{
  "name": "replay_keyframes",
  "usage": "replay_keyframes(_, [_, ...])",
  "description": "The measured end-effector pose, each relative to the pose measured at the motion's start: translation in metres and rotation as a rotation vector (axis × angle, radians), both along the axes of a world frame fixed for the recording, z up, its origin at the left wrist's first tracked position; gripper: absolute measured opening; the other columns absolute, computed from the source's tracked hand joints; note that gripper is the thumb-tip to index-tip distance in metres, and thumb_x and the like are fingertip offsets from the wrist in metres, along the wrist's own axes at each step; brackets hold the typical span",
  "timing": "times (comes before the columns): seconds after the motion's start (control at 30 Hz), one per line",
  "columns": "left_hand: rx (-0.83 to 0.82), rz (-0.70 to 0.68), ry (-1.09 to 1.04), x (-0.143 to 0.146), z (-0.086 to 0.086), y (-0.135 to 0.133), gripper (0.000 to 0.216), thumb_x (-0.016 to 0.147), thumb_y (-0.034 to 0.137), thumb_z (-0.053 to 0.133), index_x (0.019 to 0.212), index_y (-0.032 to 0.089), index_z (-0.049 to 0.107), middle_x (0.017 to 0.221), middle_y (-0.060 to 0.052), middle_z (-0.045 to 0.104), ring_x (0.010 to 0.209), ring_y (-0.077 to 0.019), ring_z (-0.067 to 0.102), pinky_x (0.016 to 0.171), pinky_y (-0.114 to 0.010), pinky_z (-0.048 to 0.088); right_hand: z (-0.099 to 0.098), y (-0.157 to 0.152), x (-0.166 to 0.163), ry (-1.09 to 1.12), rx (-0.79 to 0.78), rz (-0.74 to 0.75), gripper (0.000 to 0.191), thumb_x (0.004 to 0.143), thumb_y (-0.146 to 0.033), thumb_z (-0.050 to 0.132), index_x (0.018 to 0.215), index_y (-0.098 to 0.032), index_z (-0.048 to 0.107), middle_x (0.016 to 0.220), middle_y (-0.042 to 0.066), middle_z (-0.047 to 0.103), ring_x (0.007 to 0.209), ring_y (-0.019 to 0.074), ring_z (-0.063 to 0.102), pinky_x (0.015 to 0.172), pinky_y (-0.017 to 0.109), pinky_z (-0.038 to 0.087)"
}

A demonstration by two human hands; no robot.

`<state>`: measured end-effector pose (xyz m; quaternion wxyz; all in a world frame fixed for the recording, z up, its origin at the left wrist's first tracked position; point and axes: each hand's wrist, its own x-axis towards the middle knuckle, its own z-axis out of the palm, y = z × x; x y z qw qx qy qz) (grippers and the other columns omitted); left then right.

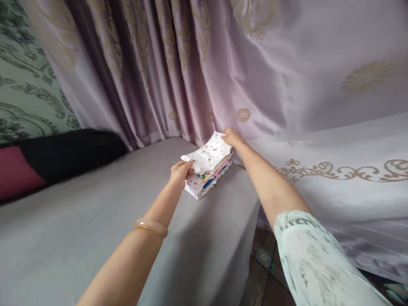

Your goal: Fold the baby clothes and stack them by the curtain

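A small stack of folded clothes point(207, 180) sits near the far corner of a grey bed point(95, 221). On top lies a white folded garment with small prints point(208, 155). My left hand point(180, 170) pinches the near corner of that white garment. Its far corner is gripped by my right hand point(232, 136), close to the curtain. Both arms reach forward; a pale bangle point(151, 226) is on my left wrist.
Pink-mauve curtains with gold patterns point(223, 63) hang behind and to the right of the bed. A black cushion point(70, 153) and a pink one point(15, 170) lie at the left. Dark floor point(264, 263) shows beside the bed's edge.
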<state>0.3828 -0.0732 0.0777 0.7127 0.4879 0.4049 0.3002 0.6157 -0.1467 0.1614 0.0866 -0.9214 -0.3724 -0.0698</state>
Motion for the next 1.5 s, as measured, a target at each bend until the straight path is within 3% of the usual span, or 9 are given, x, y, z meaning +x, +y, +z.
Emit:
replay_keyframes(0.2, [0.105,-0.058,0.112,-0.005,-0.013,0.000,0.023,0.070,0.029,0.075,0.061,0.017,0.057,0.054,0.001,0.058,0.044,-0.0079,0.047,0.044,-0.021,0.032,-0.025,0.000,-0.011,-0.131,-0.031,0.018,0.033,0.094,-0.016,0.046,0.120,-0.011,0.067,0.132,0.020,0.057,0.130,0.0310,0.046,0.107,0.041,0.034])
replay_keyframes(0.33, [0.185,-0.093,0.138,-0.008,-0.018,0.000,0.028,0.070,0.033,0.075,0.057,0.018,0.054,0.053,0.001,0.057,0.044,-0.0081,0.047,0.045,-0.021,0.034,-0.033,0.002,-0.026,-0.261,-0.031,-0.011,0.036,0.091,-0.009,0.042,0.114,-0.008,0.070,0.133,0.021,0.055,0.128,0.0321,0.045,0.104,0.041,0.034])
replay_keyframes(0.47, [0.200,-0.119,0.113,-0.010,-0.018,-0.004,0.026,0.073,0.032,0.071,0.059,0.018,0.053,0.051,0.002,0.056,0.044,-0.0080,0.046,0.046,-0.022,0.035,-0.032,0.011,-0.042,-0.127,-0.060,-0.079,0.039,0.089,-0.004,0.041,0.114,-0.009,0.070,0.120,0.023,0.065,0.115,0.0299,0.058,0.095,0.038,0.043])
replay_keyframes(0.6, [0.207,-0.138,0.078,-0.024,-0.016,-0.011,0.032,0.065,0.039,0.076,0.078,0.017,0.058,0.064,-0.002,0.066,0.052,-0.0108,0.054,0.052,-0.023,0.039,-0.035,0.016,-0.052,-0.045,-0.019,-0.113,0.037,0.091,-0.003,0.041,0.113,-0.011,0.070,0.118,0.022,0.067,0.110,0.0281,0.064,0.091,0.035,0.047])
replay_keyframes(0.8, [0.299,-0.100,0.133,-0.086,-0.034,0.002,0.058,0.058,0.053,0.075,0.097,0.015,0.058,0.076,-0.007,0.072,0.062,-0.0153,0.061,0.056,-0.026,0.042,-0.051,0.013,-0.052,-0.049,0.051,-0.162,0.039,0.094,-0.005,0.037,0.125,-0.011,0.060,0.119,0.022,0.066,0.112,0.0285,0.063,0.091,0.036,0.046])
replay_keyframes(1.0, [0.348,0.039,0.321,-0.167,-0.072,0.044,0.052,0.061,0.050,0.068,0.099,0.017,0.055,0.072,-0.004,0.069,0.065,-0.0178,0.063,0.061,-0.029,0.049,-0.068,0.009,-0.046,-0.063,0.082,-0.162,0.050,0.090,-0.003,0.039,0.139,-0.013,0.046,0.121,0.019,0.065,0.112,0.0269,0.062,0.090,0.035,0.045])
replay_keyframes(1.1, [0.419,0.044,0.399,-0.203,-0.084,0.066,0.052,0.065,0.049,0.063,0.106,0.018,0.054,0.081,-0.007,0.072,0.073,-0.0212,0.067,0.063,-0.031,0.052,-0.075,0.008,-0.043,-0.132,0.067,-0.120,0.046,0.089,-0.007,0.045,0.134,-0.012,0.050,0.126,0.019,0.062,0.119,0.0275,0.056,0.097,0.036,0.041])
replay_keyframes(1.3, [0.686,0.088,0.734,-0.260,-0.086,0.092,0.038,0.071,0.046,0.053,0.101,0.024,0.057,0.087,-0.007,0.074,0.089,-0.0313,0.069,0.082,-0.043,0.051,-0.082,0.008,-0.031,-0.111,-0.014,-0.025,0.039,0.095,-0.019,0.041,0.129,-0.015,0.059,0.134,0.017,0.059,0.127,0.0276,0.049,0.105,0.038,0.034])
replay_keyframes(1.5, [0.795,0.128,0.858,-0.299,-0.085,0.098,0.033,0.072,0.050,0.048,0.094,0.028,0.057,0.085,-0.010,0.070,0.088,-0.0365,0.066,0.080,-0.047,0.049,-0.075,0.009,-0.019,0.055,-0.126,-0.006,0.042,0.100,-0.028,0.034,0.130,-0.018,0.061,0.128,0.015,0.065,0.119,0.0249,0.060,0.097,0.035,0.042])
